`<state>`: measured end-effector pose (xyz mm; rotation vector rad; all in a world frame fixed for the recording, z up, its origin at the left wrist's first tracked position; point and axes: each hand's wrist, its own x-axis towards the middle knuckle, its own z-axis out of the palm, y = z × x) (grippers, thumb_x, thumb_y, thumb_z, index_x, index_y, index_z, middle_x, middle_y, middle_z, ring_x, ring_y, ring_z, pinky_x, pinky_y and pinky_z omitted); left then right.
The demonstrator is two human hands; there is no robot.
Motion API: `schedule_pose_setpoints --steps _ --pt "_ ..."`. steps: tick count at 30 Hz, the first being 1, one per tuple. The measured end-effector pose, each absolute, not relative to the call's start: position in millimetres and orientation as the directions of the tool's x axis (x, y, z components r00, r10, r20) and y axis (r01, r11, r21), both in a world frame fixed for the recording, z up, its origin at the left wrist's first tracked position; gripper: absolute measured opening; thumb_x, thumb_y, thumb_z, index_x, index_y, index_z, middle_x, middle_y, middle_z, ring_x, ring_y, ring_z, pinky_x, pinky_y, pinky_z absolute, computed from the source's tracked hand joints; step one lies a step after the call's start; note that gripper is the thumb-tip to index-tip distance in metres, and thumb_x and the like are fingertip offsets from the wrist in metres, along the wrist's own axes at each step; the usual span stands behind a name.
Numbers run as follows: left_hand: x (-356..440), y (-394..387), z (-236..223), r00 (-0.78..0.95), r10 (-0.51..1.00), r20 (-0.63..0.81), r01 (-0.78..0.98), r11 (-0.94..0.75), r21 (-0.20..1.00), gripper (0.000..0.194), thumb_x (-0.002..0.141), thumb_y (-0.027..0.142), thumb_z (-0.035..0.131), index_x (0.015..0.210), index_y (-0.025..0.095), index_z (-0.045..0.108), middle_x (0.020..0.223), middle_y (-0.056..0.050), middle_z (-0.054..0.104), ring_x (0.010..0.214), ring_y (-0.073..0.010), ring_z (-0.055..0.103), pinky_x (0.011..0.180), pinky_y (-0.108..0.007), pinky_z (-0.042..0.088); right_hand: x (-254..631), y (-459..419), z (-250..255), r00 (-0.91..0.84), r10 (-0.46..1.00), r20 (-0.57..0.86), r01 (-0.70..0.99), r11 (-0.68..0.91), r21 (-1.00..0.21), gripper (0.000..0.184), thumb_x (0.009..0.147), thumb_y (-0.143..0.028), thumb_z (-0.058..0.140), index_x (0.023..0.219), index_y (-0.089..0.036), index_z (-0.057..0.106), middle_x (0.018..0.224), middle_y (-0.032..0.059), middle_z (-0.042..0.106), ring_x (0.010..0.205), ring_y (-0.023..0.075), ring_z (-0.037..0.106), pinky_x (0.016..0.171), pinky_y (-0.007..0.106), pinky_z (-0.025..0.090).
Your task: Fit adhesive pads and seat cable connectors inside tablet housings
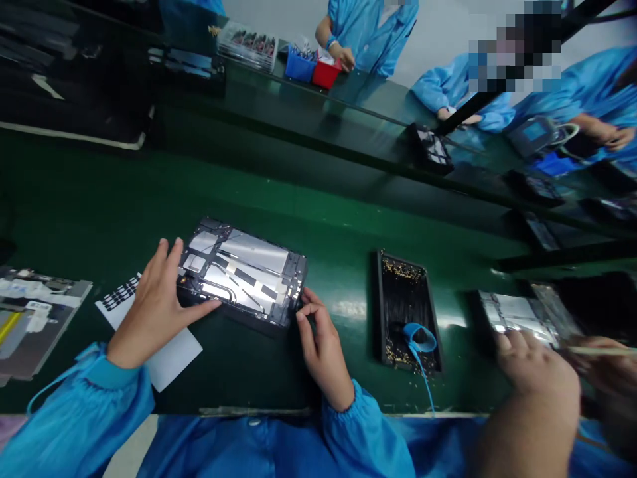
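Observation:
An opened tablet (249, 272), its silver batteries, black strips and cables exposed, lies on the green work surface in front of me. My left hand (156, 299) is open at its left end, fingers spread beside the edge and thumb reaching to the near edge. At the right edge, my right hand (323, 345) has its fingers closed together on the tablet's side; the fingertips are partly hidden. Under my left hand and wrist lies a white sheet (174, 358) with black marks or pieces along one end.
A black tray (381, 312) holding small gold-coloured screws and a blue strap (421, 337) stands to the right. Flat device parts (44, 325) lie left. A co-worker's hand (537, 365) works at far right. Blue bin (300, 68) and red bin (324, 74) sit on the raised shelf.

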<state>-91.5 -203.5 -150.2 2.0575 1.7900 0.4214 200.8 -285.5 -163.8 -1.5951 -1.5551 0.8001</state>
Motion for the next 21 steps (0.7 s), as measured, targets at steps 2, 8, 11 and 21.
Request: schedule_pose_setpoints --steps 2,8,11,21 --pt "-100.6 -199.2 -150.5 0.143 0.985 -0.1 0.874 -0.078 0.48 0.119 0.076 0.069 0.073 0.163 0.028 0.003 0.168 -0.018 0.02 0.151 -0.0481 0.025 0.115 -0.066 0.036 197.8 -281.6 -164.6 0.059 0.998 0.034 0.49 0.001 -0.872 0.012 0.105 -0.031 0.044 0.101 -0.024 0.052 0.15 0.0164 0.051 0.145 0.0245 0.045 0.116 0.048 0.04" --pt "-87.2 -233.8 -151.3 0.266 0.963 -0.044 0.849 -0.212 0.483 0.087 0.093 0.065 0.052 0.162 0.03 0.014 0.165 -0.013 0.033 0.148 -0.0392 0.037 0.114 -0.058 0.043 207.8 -270.9 -162.2 0.07 0.995 0.07 0.486 0.027 -0.874 0.012 0.104 -0.033 0.046 0.101 -0.024 0.053 0.154 0.0157 0.048 0.15 0.026 0.038 0.119 0.053 0.034" --pt "-77.4 -249.1 -155.0 0.254 0.966 0.039 0.852 -0.243 0.463 0.076 0.098 0.062 0.044 0.161 0.026 0.021 0.161 -0.015 0.038 0.146 -0.038 0.041 0.113 -0.057 0.045 218.2 -269.9 -165.2 0.125 0.987 0.099 0.475 0.028 -0.879 0.013 0.104 -0.034 0.046 0.1 -0.024 0.053 0.153 0.0151 0.049 0.146 0.0253 0.043 0.117 0.052 0.036" --pt "-70.7 -249.6 -169.2 0.165 0.969 0.184 0.868 -0.231 0.44 0.079 0.096 0.062 0.047 0.16 0.019 0.025 0.149 -0.021 0.052 0.135 -0.0413 0.053 0.106 -0.06 0.05 215.2 -280.3 -170.1 0.2 0.975 0.101 0.44 0.003 -0.898 0.012 0.105 -0.031 0.044 0.1 -0.023 0.052 0.146 0.0162 0.056 0.137 0.0243 0.053 0.107 0.044 0.045"
